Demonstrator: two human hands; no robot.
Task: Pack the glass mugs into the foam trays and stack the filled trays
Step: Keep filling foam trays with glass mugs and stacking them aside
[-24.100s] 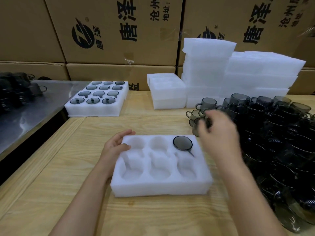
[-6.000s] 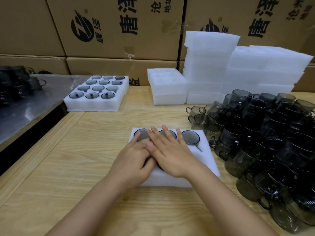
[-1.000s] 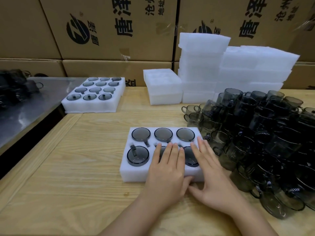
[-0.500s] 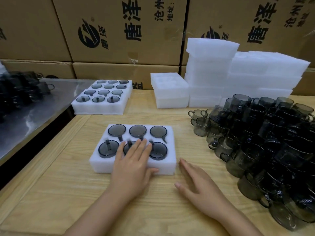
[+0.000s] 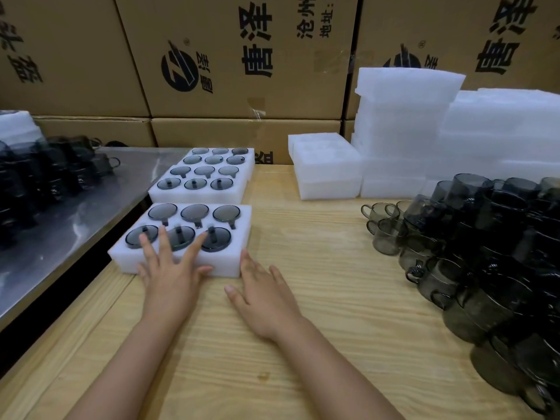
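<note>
The filled tray (image 5: pixel 244 237) sits at the left edge of the wooden worktop (image 5: pixel 318 298), where the wood meets a metal surface (image 5: pixel 75 213). Six dark glass mugs (image 5: pixel 194 212) fill its wells in two rows of three. Its long axis runs left to right, roughly parallel to the worktop's near edge.

The left hand (image 5: pixel 169 280) lies flat on the tray's near side, fingers straight and spread over the front row of mugs, gripping nothing. The right hand (image 5: pixel 263 301) rests palm down on the wood, fingers straight, its fingertips touching the tray's near right corner; it holds nothing either.

Just behind this tray, toward the far left corner, is a block of packed trays (image 5: pixel 200 197) showing twelve mugs. Whether the two touch I cannot tell, nor whether the block is one piece or two.

Packing looks finished for this tray, so placing or stacking it seems to be the step in hand. The tray lies ahead and left of both hands, and the packed block is straight beyond it. The left hand is nearer but sits on top. A lift would probably need one hand at each short end, and the right hand is already beside its end.

Loose mugs (image 5: pixel 485 253) are heaped along the right edge. Empty foam trays (image 5: pixel 327 165) stand at the far edge before cardboard boxes (image 5: pixel 242 56).
</note>
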